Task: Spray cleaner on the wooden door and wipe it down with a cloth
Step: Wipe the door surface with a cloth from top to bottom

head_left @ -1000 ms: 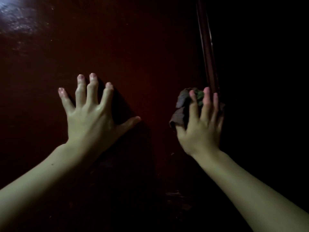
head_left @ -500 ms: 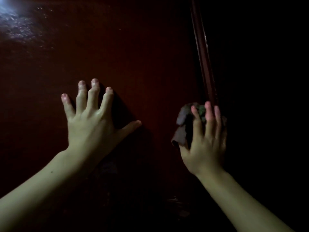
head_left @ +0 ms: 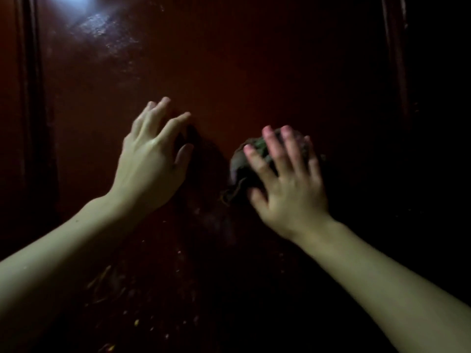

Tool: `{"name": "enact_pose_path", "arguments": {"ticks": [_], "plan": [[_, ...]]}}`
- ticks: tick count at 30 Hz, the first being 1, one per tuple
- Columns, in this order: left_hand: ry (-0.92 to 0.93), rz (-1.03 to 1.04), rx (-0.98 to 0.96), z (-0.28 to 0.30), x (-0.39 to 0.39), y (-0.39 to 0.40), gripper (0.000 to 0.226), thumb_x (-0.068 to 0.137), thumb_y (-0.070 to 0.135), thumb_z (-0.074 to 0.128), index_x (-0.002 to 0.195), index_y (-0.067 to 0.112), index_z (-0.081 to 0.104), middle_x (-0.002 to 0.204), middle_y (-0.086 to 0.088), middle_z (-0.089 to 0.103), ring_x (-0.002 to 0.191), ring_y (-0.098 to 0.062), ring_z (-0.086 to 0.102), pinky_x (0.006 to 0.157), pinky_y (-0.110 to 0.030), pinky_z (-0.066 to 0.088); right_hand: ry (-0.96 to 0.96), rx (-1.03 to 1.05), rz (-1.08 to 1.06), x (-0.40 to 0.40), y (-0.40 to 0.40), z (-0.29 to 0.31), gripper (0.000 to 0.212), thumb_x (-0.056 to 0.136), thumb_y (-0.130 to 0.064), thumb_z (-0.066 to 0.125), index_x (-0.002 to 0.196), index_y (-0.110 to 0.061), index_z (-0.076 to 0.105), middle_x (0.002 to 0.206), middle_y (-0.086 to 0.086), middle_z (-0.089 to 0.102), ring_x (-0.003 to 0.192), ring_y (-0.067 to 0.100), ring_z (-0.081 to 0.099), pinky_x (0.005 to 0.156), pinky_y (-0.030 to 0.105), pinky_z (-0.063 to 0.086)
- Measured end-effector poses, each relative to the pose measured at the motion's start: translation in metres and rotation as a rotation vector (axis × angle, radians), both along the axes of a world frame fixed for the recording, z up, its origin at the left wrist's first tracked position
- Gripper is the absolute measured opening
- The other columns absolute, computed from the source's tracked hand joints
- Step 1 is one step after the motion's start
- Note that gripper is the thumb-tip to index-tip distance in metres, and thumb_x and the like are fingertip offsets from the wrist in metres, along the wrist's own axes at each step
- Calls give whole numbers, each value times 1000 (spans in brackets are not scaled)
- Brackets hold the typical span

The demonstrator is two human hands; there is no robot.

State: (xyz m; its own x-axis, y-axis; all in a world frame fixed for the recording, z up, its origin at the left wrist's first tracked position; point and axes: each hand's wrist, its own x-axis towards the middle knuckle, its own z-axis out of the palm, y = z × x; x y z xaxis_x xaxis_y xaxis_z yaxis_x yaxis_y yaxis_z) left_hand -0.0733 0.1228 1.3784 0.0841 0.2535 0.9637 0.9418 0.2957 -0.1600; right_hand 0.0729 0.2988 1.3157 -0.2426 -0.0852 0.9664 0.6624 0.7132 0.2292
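Head view: a dark reddish-brown wooden door (head_left: 254,67) fills nearly the whole picture, dimly lit, with a bright glare patch (head_left: 84,11) on its glossy surface at the upper left. A raised vertical moulding (head_left: 393,59) runs down the door to the upper right of the cloth, and a darker vertical strip (head_left: 30,98) stands far to the cloth's left.

The cloth (head_left: 244,166) is a dark, crumpled wad with a hint of green, pressed against the door just right of the picture's middle. The right hand (head_left: 285,184) lies over it, palm toward the door, its fingers (head_left: 293,149) spread across the wad and holding it to the wood; part of the cloth bulges out on the thumb side and a frayed edge hangs just below. This hand is slightly blurred.

The left hand (head_left: 153,159) is to the left of the cloth, apart from it, carrying nothing. Its fingers (head_left: 160,108) are extended and loosely spread, tips at the door; whether the palm touches cannot be told.

Below the cloth, the door shows faint smears and small pale specks (head_left: 137,322).
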Motion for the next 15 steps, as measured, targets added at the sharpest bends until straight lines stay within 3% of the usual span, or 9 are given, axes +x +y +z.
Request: {"name": "enact_pose_path", "arguments": {"ticks": [5, 9, 15], "plan": [[-154, 191, -47, -22, -44, -35, 76, 83, 50, 61, 149, 29, 30, 160, -9, 13, 147, -31, 7, 115, -58, 13, 167, -230, 21, -20, -20, -1, 78, 82, -55, 34, 153, -25, 23, 162, 14, 6, 148, 38, 1, 115, 58, 1], [-111, 193, -90, -20, -49, -42, 85, 76, 60, 59, 150, 31, 28, 159, -6, 17, 147, -29, 10, 115, -55, 16, 40, -105, 22, -55, -54, -31, 75, 82, -50, 37, 151, -24, 29, 160, 16, 14, 147, 40, 8, 116, 61, 6], [-16, 194, -130, -21, -64, -52, 91, 72, 67, 60, 150, 29, 29, 159, -8, 20, 147, -28, 14, 114, -53, 20, 13, 6, -1, -64, -54, -17, 62, 87, -37, 41, 148, -25, 35, 158, 12, 24, 146, 37, 18, 114, 59, 10]]}}
